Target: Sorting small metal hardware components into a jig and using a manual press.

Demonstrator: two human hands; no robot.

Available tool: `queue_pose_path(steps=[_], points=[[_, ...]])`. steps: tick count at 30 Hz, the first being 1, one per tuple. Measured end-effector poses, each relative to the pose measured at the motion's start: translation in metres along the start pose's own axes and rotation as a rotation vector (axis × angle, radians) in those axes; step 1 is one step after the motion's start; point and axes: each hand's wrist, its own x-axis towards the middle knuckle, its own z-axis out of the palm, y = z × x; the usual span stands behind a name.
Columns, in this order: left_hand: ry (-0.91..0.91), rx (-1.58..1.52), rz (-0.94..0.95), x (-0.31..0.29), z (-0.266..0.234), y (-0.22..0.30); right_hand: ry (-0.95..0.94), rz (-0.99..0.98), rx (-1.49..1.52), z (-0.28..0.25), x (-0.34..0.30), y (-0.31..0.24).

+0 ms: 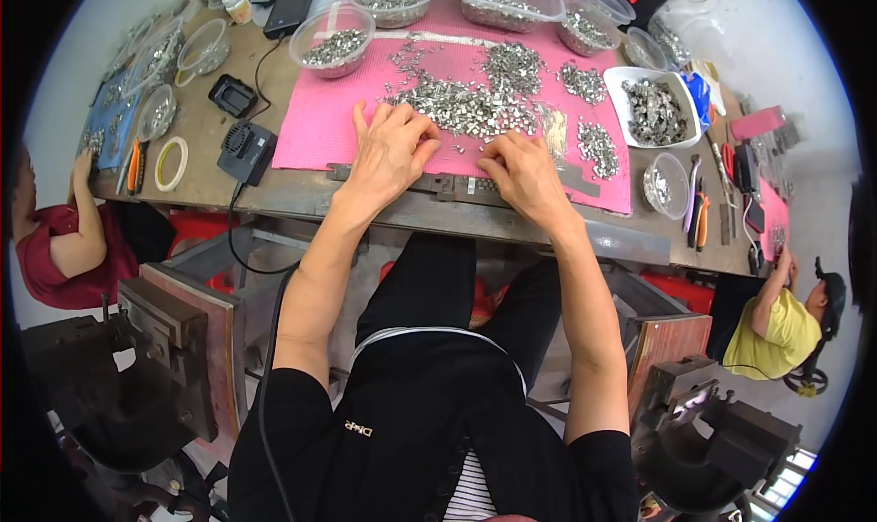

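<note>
Black shirt (402,463) nearest camera | left hand (391,152) curled, right hand (524,170) pinched narrow; contents cannot be told | heap of small metal pieces (466,109) on pink mat (311,125), beyond metal bar (425,182) | smaller piles (598,149) apart; heap apparently left

Tape roll (184,165) nr blk box (247,152)
</note>
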Motion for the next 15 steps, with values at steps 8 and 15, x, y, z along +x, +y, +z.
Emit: queue_pose_path(steps=[8,15], points=[[0.052,-0.003,0.004,-0.004,-0.001,0.011,-0.004,0.102,0.186,-0.008,0.002,0.001],[0.096,-0.188,0.089,-0.021,0.020,0.048,0.009,-0.021,0.054,0.004,0.006,0.005]])
